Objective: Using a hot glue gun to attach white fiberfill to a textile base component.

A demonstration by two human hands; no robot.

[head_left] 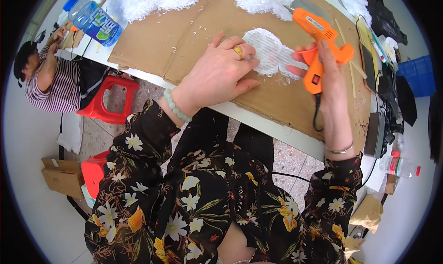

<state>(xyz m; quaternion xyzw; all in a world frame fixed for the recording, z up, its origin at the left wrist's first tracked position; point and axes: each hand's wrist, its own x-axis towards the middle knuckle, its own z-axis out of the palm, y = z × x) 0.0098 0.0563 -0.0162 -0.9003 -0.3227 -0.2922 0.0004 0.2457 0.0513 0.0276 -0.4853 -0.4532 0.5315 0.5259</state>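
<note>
My right hand point(333, 86) is closed around the handle of an orange hot glue gun point(317, 26), its nozzle pointing up and left, its black cord point(317, 110) hanging below. Some of that hand's fingers show at the trigger, beside a white ribbed fabric piece point(270, 51) with rounded lobes and a frayed, fluffy rim. The piece lies on brown cardboard point(203, 37). My left hand point(224, 70) rests on its left edge, fingers curled in against it and the thumb lying along the cardboard. The left fingertips are partly hidden.
White fluffy material point(157, 0) lies along the far side. A blue-capped bottle point(94, 21) stands at the far left; beyond it another person point(50, 79) sits near a red stool point(110, 97). Glue sticks point(354, 74), dark boxes and cables crowd the right edge.
</note>
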